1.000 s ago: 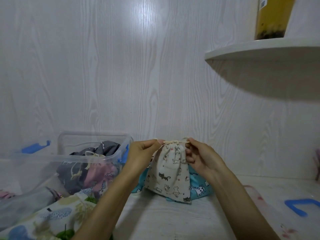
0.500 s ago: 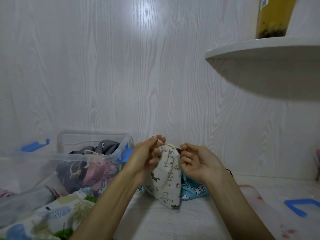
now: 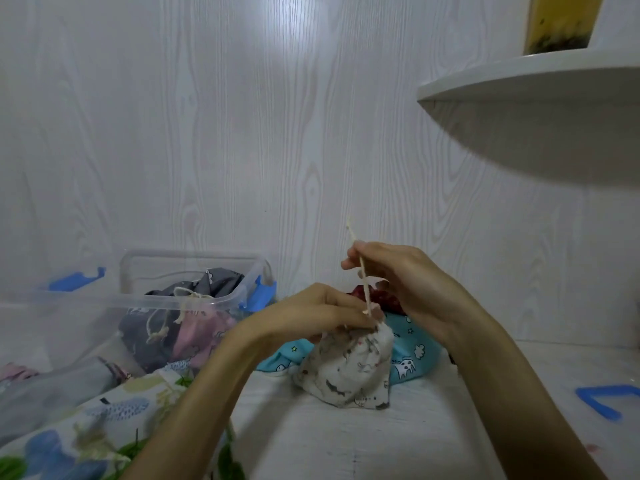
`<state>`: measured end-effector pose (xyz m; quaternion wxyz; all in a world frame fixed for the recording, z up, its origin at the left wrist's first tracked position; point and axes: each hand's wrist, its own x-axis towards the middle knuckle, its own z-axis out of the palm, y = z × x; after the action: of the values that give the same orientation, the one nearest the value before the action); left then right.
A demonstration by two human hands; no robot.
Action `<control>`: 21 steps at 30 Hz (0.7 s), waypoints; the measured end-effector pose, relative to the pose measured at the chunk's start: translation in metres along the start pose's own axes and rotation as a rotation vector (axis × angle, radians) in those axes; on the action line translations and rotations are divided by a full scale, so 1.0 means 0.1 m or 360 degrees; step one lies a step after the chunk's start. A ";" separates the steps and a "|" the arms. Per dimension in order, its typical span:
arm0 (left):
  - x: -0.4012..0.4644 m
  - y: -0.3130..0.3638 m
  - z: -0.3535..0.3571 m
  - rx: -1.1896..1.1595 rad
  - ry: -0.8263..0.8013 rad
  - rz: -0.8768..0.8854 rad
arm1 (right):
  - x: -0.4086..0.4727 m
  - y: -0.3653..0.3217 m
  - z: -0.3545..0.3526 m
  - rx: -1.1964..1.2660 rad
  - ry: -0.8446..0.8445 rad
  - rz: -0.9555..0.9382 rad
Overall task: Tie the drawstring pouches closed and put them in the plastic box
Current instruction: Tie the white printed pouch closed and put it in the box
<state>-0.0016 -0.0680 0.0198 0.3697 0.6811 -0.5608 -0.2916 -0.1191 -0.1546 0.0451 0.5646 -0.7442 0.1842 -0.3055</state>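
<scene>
Leaf-print pouch [image 3: 104,420] lies nearest. My left hand [image 3: 311,315] pinches the gathered neck of the white cat-print pouch [image 3: 349,372] on the table [image 3: 346,441]; my right hand [image 3: 391,271] pulls its drawstring [image 3: 363,282] upward. Behind it, a blue pouch [image 3: 412,358]. Plastic box [image 3: 156,299], far left, holds tied pouches.

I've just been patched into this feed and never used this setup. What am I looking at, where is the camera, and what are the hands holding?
No machine here: these are a person's two bare hands, filmed by a camera worn on their head, looking forward and down. The left hand grips the gathered neck of a white cat-print pouch resting on the white surface. The right hand pinches its cream drawstring, drawn upward. Behind lies a blue pouch. To the left stands the clear plastic box with tied pouches inside.
</scene>
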 end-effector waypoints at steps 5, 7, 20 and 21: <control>-0.05 0.00 0.01 -0.0015 -0.0054 0.0056 | -0.04 0.01 0.05 -0.0272 -0.0219 -0.0117; -0.08 0.01 -0.03 -0.0064 -0.0022 0.0035 | -0.03 0.02 -0.04 -0.0466 -0.0307 -0.0016; -0.07 -0.09 -0.15 -0.0569 0.0066 -0.0075 | -0.12 -0.02 -0.52 -0.0970 -0.0268 0.0079; -0.06 -0.09 -0.15 -0.0689 0.0062 -0.0095 | -0.13 -0.04 -0.53 -0.0926 -0.0245 0.0052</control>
<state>0.0140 -0.0583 0.0202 0.5093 0.6077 -0.4573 -0.4027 -0.1642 -0.1841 0.0547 0.3448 -0.8927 0.2328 -0.1735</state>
